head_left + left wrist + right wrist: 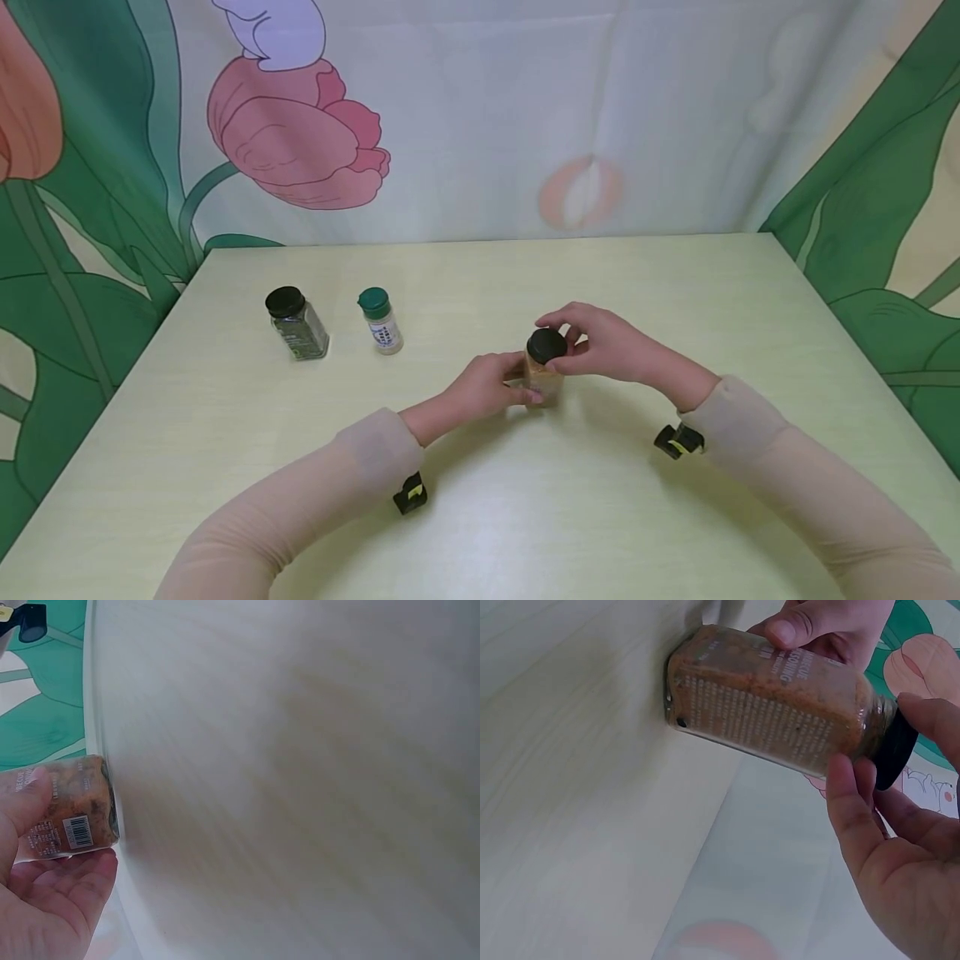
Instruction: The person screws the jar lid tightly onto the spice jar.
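A squared glass seasoning jar [543, 381] with orange-brown contents stands upright on the table, a black lid [547, 346] on its top. My left hand [483, 387] grips the body of the jar from the left, thumb along the printed side. From the right, my right hand [609, 343] holds the lid between thumb and fingers. The right wrist view shows some of its fingertips at the jar's neck, just under the lid [897, 748]. A barcode label [78, 832] appears on the jar in the left wrist view.
Farther back on the left stand a black-lidded glass jar [300, 331] with dark green contents and a small shaker bottle [382, 323] with a green cap. A printed flower curtain [465, 125] hangs behind the pale table [480, 533].
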Demonstrator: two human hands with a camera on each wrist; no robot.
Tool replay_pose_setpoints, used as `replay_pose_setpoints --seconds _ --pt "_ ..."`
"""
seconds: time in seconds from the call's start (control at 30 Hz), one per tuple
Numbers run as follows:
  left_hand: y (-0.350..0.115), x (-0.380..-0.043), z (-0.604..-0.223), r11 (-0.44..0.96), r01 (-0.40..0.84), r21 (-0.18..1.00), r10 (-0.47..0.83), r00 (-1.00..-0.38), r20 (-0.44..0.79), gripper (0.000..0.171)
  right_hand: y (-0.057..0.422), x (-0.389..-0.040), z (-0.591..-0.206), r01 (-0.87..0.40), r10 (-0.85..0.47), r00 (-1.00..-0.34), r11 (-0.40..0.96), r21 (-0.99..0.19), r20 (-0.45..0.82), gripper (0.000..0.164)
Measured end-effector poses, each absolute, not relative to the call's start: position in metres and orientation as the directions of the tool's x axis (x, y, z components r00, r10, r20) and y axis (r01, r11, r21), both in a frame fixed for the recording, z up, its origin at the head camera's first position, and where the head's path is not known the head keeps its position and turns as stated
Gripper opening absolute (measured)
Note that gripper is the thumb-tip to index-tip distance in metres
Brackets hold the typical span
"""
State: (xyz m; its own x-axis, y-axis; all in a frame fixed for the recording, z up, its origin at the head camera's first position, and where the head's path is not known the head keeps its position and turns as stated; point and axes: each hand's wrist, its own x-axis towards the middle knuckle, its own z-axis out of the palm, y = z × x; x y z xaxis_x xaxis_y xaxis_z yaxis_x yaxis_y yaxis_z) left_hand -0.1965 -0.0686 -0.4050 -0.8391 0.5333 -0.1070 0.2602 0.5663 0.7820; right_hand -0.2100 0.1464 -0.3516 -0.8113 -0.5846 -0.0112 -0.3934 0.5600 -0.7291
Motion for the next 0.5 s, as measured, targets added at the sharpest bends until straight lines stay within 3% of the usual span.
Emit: replay_pose_setpoints --seconds 0.27,0.5 --pt "-0.069 -0.198 -0.408 0.564 0.262 0.783 0.538 -0.836 -0.108 0.041 0.152 -0.211 -0.361 -0.341 -0.572 -0.820 0.517 -0.785 -0.021 0.053" --pt "-0.068 -0.198 -0.409 0.569 0.260 0.780 0.532 -0.840 -0.108 0.044 0.159 -0.214 -0.366 -0.232 -0.560 -0.822 0.494 -0.838 -0.102 0.053"
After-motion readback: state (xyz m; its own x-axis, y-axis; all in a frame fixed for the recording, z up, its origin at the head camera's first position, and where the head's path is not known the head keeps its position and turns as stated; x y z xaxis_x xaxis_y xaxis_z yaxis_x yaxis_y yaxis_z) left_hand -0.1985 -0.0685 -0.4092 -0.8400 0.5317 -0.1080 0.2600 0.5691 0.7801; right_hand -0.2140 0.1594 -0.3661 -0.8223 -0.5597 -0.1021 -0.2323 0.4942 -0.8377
